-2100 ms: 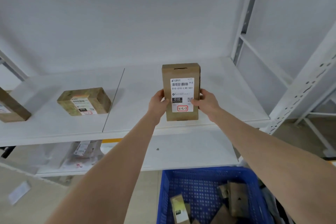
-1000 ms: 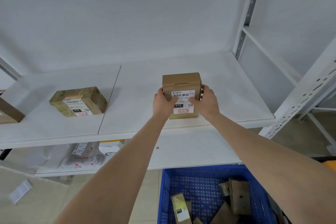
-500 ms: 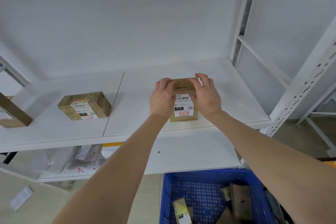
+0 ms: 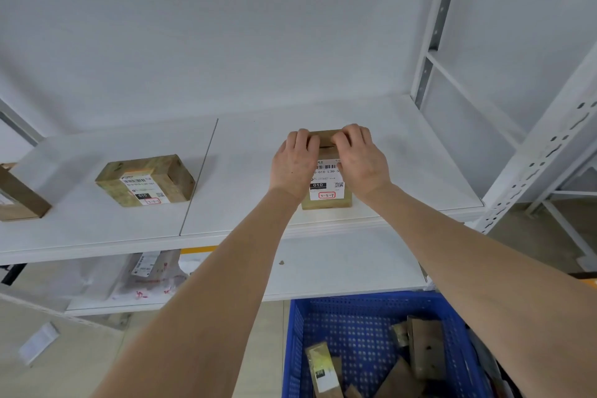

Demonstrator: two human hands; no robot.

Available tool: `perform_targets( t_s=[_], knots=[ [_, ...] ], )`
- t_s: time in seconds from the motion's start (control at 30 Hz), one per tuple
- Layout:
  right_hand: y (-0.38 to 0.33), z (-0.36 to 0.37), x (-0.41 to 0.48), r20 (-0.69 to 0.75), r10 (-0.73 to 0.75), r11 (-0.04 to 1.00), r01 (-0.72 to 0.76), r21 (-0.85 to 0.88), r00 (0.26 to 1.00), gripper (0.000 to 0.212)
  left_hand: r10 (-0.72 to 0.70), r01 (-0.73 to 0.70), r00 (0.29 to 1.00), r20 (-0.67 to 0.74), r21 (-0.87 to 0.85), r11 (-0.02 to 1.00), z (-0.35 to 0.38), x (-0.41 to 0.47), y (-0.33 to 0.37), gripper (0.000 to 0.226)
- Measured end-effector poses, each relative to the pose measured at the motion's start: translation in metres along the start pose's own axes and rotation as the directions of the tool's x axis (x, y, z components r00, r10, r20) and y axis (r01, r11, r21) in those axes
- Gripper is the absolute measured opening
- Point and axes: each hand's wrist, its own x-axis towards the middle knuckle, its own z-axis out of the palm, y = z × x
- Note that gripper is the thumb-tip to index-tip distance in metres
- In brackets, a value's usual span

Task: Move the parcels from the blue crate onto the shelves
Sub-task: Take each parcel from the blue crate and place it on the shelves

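A tall brown cardboard parcel (image 4: pixel 327 194) with a white shipping label stands upright near the front edge of the white shelf (image 4: pixel 245 203). My left hand (image 4: pixel 295 165) and my right hand (image 4: pixel 360 160) hold it from either side, fingers curled over its top edge. Below, at the bottom right, the blue crate (image 4: pixel 352 320) holds several more brown parcels (image 4: pixel 423 349).
Another labelled brown parcel (image 4: pixel 147 179) lies flat on the same shelf to the left, and a third parcel (image 4: pixel 19 200) shows at the far left edge. A lower shelf holds plastic-bagged parcels (image 4: pixel 142 275). White perforated uprights (image 4: pixel 533 152) bound the shelf on the right.
The parcel went from held up above the shelf edge to standing on the shelf. Both hands slid from its lower sides up to its top edge.
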Motion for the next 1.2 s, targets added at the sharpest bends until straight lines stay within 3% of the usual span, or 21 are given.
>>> perform_targets(
  t_s=[0.23,0.5,1.2],
  knots=[
    [0.001,0.009,0.003,-0.086,-0.016,0.998,0.011,-0.06,0.996,0.06,0.042,-0.034,0.989,-0.14,0.058,0.998,0.012,0.002,0.0,0.04],
    [0.005,0.018,0.011,-0.124,-0.008,0.999,0.002,-0.048,0.992,0.055,0.059,-0.043,0.98,-0.193,0.084,0.996,0.02,0.01,-0.004,0.035],
    [0.016,0.036,0.043,-0.125,0.034,0.999,-0.037,-0.023,0.992,0.051,0.013,-0.006,0.986,-0.168,0.044,0.999,0.042,0.041,-0.016,0.047]
  ],
)
